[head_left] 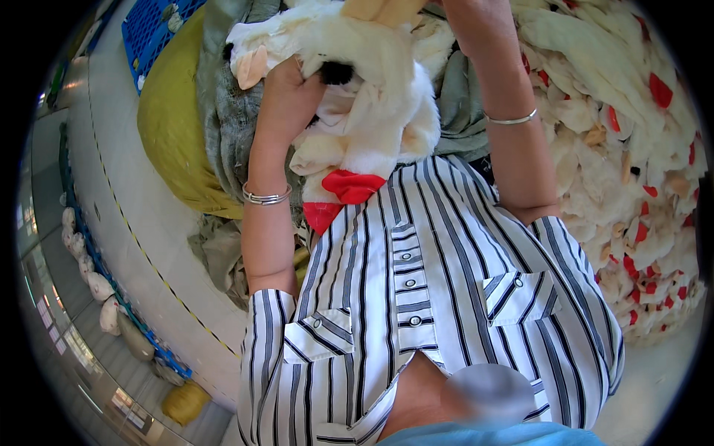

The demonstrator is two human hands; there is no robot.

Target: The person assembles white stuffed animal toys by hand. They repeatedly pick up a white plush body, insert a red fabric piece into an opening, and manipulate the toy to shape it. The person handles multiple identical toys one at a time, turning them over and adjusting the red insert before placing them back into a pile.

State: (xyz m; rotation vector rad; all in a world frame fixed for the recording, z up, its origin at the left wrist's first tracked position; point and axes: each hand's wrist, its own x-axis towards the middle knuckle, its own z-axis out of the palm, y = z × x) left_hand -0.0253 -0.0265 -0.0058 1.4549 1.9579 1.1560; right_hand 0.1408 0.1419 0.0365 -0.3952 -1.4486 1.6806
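A white plush toy skin (372, 111), limp and unstuffed, hangs in front of my striped shirt. It bears a black furry patch, a peach piece and red parts at its lower end. My left hand (291, 97) is closed on its left side, the thumb near the black patch. At the upper edge, my right hand (472, 11) is raised beside a tan piece (383, 10) at the top of the plush. The right fingers are cut off by the picture's edge, so their grip is hidden.
On the right lies a large heap of white plush pieces (617, 186) with red and peach parts. Grey-green cloth (230, 97) and a yellow-green sack (171, 126) are at the left, with a blue plastic crate (149, 37) beyond. A striped floor line (141, 249) runs farther left.
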